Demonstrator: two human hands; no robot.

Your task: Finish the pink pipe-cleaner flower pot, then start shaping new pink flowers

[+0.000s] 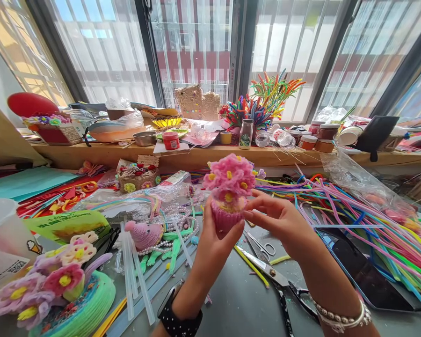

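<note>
Upright in front of me is a small pipe-cleaner flower pot (227, 219), its fuzzy pink blooms (231, 175) dotted with yellow centres. My left hand (214, 243) is wrapped around the pink pot, thumb at the front. My right hand (275, 217) reaches in from the right with fingers stretched out and apart. Its fingertips are at the pot's right side, just under the blooms; whether they press on it I cannot tell. Below the hands lie large black-handled scissors (272, 274) and small silver scissors (261, 245).
Clear glue sticks (136, 276), a pink knitted piece (147, 235) and a green base with purple flowers (91, 299) lie left. Pipe cleaners (358, 206) and a dark phone (358, 271) are at right. A cluttered wooden ledge (192, 158) runs along the window.
</note>
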